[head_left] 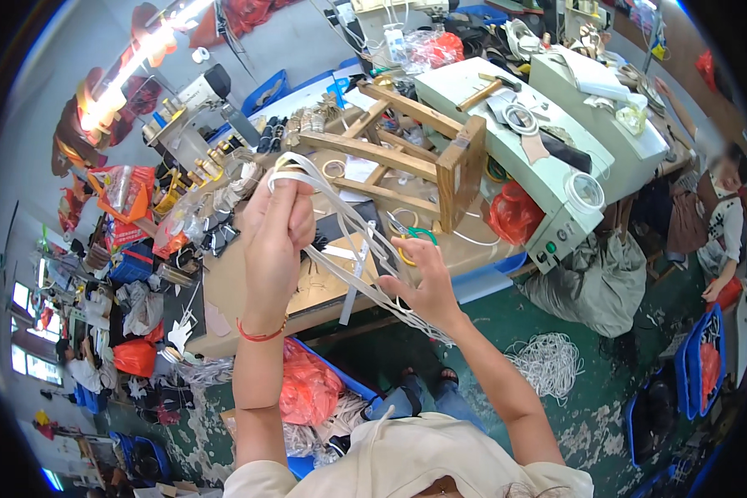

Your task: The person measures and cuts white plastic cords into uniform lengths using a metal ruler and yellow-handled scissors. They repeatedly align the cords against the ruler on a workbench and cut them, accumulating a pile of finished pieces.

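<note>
My left hand [278, 228] is raised over the workbench, its fingers closed round the top of a looped bundle of thin white cords [334, 197]. From there the strands hang slanting down to the right. Beside their lower part is my right hand [430, 286], its fingers apart and its thumb close to the cords; whether it touches them I cannot tell. Behind the right hand, scissors with green and yellow handles [423, 235] lie on the bench. A metal ruler [356, 282] rests on the bench between my hands, partly behind the cords.
A wooden stool [458, 178] lies on its side on the bench. To its right stands a pale green machine [515, 124] with a hammer [480, 95] on top. White cord [546, 365] is heaped on the floor. Red bags [307, 383] are below the bench; another person [722, 207] is at far right.
</note>
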`<state>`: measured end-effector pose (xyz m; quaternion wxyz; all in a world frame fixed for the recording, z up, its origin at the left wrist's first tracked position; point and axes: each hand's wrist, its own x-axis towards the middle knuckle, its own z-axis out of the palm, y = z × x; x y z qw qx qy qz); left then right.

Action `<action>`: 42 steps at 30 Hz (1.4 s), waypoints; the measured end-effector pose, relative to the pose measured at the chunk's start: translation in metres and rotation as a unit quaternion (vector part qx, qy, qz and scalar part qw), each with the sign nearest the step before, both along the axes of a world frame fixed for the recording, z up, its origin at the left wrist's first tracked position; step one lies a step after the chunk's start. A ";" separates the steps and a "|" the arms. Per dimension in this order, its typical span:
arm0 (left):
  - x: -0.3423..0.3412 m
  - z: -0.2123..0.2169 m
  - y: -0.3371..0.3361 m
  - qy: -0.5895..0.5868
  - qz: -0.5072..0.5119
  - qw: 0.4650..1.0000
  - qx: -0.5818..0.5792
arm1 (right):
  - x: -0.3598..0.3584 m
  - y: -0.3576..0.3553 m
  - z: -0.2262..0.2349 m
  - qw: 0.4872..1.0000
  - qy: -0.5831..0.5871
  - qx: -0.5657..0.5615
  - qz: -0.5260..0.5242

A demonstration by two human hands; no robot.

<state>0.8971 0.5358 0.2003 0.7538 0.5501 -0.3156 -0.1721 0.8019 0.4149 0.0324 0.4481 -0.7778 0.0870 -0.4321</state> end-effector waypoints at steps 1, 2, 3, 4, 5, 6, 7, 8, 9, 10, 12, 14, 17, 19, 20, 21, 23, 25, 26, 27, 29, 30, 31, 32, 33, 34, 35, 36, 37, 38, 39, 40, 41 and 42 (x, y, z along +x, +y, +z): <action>0.000 0.000 0.003 -0.003 -0.003 1.000 0.003 | 0.006 0.002 0.004 1.000 -0.010 0.010 -0.016; 0.001 0.000 0.005 -0.006 -0.006 1.000 0.006 | 0.011 0.001 0.002 1.000 -0.017 0.006 -0.005; 0.001 0.000 0.008 -0.003 -0.006 1.000 0.001 | 0.017 -0.002 -0.003 1.000 -0.023 0.001 0.004; 0.001 0.000 0.012 0.004 0.000 1.000 -0.001 | 0.021 -0.003 -0.003 0.999 -0.028 -0.002 0.017; 0.002 0.000 0.016 0.012 0.005 1.000 -0.003 | 0.022 -0.005 0.001 0.998 -0.038 -0.003 0.054; 0.002 0.001 0.020 0.019 0.010 1.000 -0.004 | 0.022 -0.005 0.004 0.997 -0.011 0.042 0.063; 0.002 0.001 0.023 0.027 0.012 1.000 0.003 | 0.019 -0.007 0.005 0.994 0.018 0.083 0.068; 0.001 0.002 0.026 0.035 0.014 0.999 0.011 | 0.017 -0.011 0.006 0.989 0.048 0.124 0.072; 0.003 0.003 0.028 0.043 0.015 0.999 0.019 | 0.020 -0.020 0.001 0.997 0.037 0.055 0.045; 0.005 0.000 0.030 0.047 0.017 0.999 0.016 | 0.017 -0.024 0.004 0.993 0.046 0.083 0.064; 0.012 -0.007 0.035 0.054 0.022 0.998 0.013 | 0.011 -0.032 0.015 0.983 0.065 0.140 0.098; 0.017 -0.007 0.039 0.049 0.010 0.999 -0.001 | 0.010 -0.042 0.011 0.985 0.077 0.120 0.098; 0.020 -0.006 0.043 0.062 -0.010 0.998 -0.022 | 0.004 -0.055 0.005 0.985 0.121 0.090 0.084; 0.027 -0.012 0.048 0.093 -0.045 0.993 -0.049 | -0.003 -0.058 -0.001 0.980 0.128 0.134 0.070; 0.029 -0.013 0.050 0.105 -0.060 0.991 -0.063 | -0.006 -0.058 -0.003 0.977 0.130 0.155 0.065; 0.027 -0.013 0.049 0.111 -0.051 0.991 -0.046 | -0.010 -0.061 -0.010 0.981 0.116 0.145 0.055; 0.021 -0.011 0.046 0.118 -0.027 0.993 -0.009 | -0.015 -0.061 -0.009 0.980 0.057 0.187 0.029; 0.023 -0.020 0.046 0.176 -0.045 0.983 -0.014 | -0.026 -0.056 0.010 0.967 0.015 0.256 0.014; 0.028 -0.023 0.054 0.199 -0.040 0.979 -0.011 | -0.030 -0.048 0.029 0.950 0.003 0.310 0.024; 0.034 -0.029 0.055 0.211 -0.046 0.976 0.009 | -0.042 -0.051 0.044 0.938 -0.017 0.345 0.039; 0.040 -0.039 0.057 0.205 -0.060 0.976 0.030 | -0.063 -0.054 0.065 0.918 -0.076 0.386 0.059; 0.042 -0.045 0.057 0.204 -0.070 0.976 0.040 | -0.070 -0.055 0.074 0.911 -0.117 0.389 0.063; 0.044 -0.051 0.058 0.203 -0.088 0.975 0.020 | -0.078 -0.056 0.081 0.907 -0.140 0.391 0.076; 0.041 -0.052 0.054 0.186 -0.081 0.978 0.037 | -0.085 -0.059 0.087 0.903 -0.163 0.388 0.084; 0.036 -0.052 0.050 0.170 -0.074 0.981 0.054 | -0.090 -0.060 0.090 0.906 -0.167 0.380 0.079; 0.032 -0.052 0.048 0.152 -0.066 0.984 0.072 | -0.093 -0.061 0.091 0.906 -0.172 0.379 0.083; 0.033 -0.055 0.048 0.145 -0.085 0.983 0.074 | -0.095 -0.062 0.092 0.904 -0.178 0.378 0.086; 0.032 -0.054 0.048 0.148 -0.092 0.982 0.079 | -0.097 -0.062 0.093 0.903 -0.185 0.377 0.090; 0.030 -0.053 0.047 0.152 -0.098 0.980 0.085 | -0.100 -0.061 0.093 0.904 -0.186 0.372 0.097; 0.028 -0.052 0.046 0.155 -0.105 0.978 0.091 | -0.101 -0.059 0.093 0.904 -0.192 0.365 0.110; 0.025 -0.052 0.044 0.147 -0.101 0.978 0.110 | -0.103 -0.057 0.094 0.905 -0.197 0.358 0.122; 0.023 -0.052 0.042 0.138 -0.097 0.977 0.129 | -0.104 -0.055 0.094 0.905 -0.203 0.350 0.134; 0.022 -0.053 0.039 0.130 -0.093 0.976 0.147 | -0.105 -0.048 0.096 0.905 -0.218 0.345 0.123; 0.021 -0.058 0.036 0.139 -0.095 0.976 0.137 | -0.106 -0.040 0.099 0.905 -0.233 0.339 0.113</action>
